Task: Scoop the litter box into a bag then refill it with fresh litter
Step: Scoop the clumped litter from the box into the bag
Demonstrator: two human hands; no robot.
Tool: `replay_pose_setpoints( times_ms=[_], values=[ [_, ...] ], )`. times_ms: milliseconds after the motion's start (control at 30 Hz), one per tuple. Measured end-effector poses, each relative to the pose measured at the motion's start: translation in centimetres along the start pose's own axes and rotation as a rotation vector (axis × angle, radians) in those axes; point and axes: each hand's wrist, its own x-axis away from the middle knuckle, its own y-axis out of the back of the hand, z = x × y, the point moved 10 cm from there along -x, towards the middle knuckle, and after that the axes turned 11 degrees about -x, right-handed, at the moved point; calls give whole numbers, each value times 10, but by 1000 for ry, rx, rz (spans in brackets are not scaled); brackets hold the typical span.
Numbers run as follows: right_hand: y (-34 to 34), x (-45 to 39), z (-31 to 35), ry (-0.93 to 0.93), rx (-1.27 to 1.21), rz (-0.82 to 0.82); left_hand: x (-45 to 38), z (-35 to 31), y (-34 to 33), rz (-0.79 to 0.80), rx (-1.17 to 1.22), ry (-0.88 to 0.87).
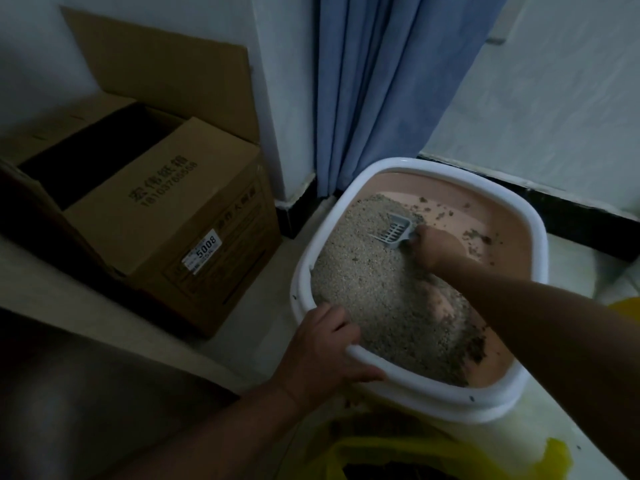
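the litter box (530,216), white-rimmed with a pink inner wall, is seen on the floor near a wall corner, just in front of a blue curtain (381,81). its near left rim is gripped by the left hand (322,355), the fingers curled over the rim into the box and the thumb laid along the outside. a grey slotted scoop (394,230) is held by its handle in the right hand (433,247), fingers closed round it, toward the far side of the box. the scoop's blade is set against the grey litter (374,289), which is heaped toward the left side, while pink floor with dark clumps is left bare along the right. a yellow bag (415,455) lies at the near edge of the box. an open cardboard box (166,216) stands to the left.
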Motion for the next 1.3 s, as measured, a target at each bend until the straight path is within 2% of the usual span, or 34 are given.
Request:
replay_pose_setpoints(
  times_ms=[167, 467, 767, 933, 1067, 1300],
  values=[
    [9, 20, 9, 54, -108, -93, -1, -2, 1, 3, 0, -12],
    [43, 76, 23, 197, -258, -110, -1, -2, -1, 78, -30, 4],
    [83, 156, -14, 228, -184, -30, -2, -2, 0, 128, 3, 22],
    [83, 192, -25, 203, -220, -56, -2, -5, 3, 133, 21, 4],
    [63, 215, -31, 261, -90, 24, -3, -7, 5, 146, -10, -24],
    [70, 225, -28, 393, -15, 15, -3, -8, 4, 137, -34, -38]
  ],
)
